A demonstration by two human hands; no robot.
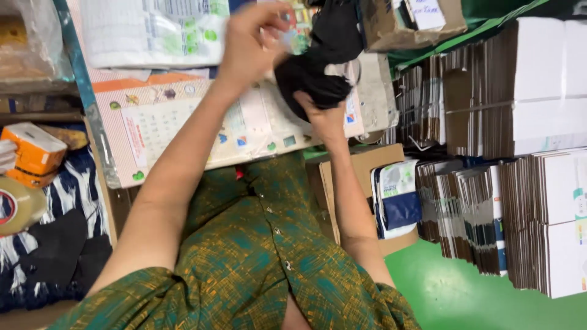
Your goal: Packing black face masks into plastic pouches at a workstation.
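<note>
— While both arms are raised ahead of the green-and-orange patterned garment [257, 256], what do the hands have?
— The left hand [254, 40] is closed, fingertips pinching a small pale printed card or tag [287, 38] at the top edge of a bunched black fabric piece [315, 76]. The right hand [324, 116] grips that fabric from below, fingers curled into it. The cloth hangs between the two hands, touching both.

— Which step does that look like?
— I judge it as handling the tag against the cloth. It calls for a steady pinch above and a firm hold beneath; the tag is blurred, so how it joins the cloth I cannot tell.

— What lies around?
— Under the hands, a pale printed calendar sheet [183, 122]. Beyond the right hand, stacks of flat brown-and-white cardboard cartons [520, 122] and a blue-and-white folded pouch [396, 198]. Past the left arm, an orange-and-white box [33, 153] and a tape roll [15, 205].

— Anything in the way?
— The cartons crowd close beside the right hand.
</note>
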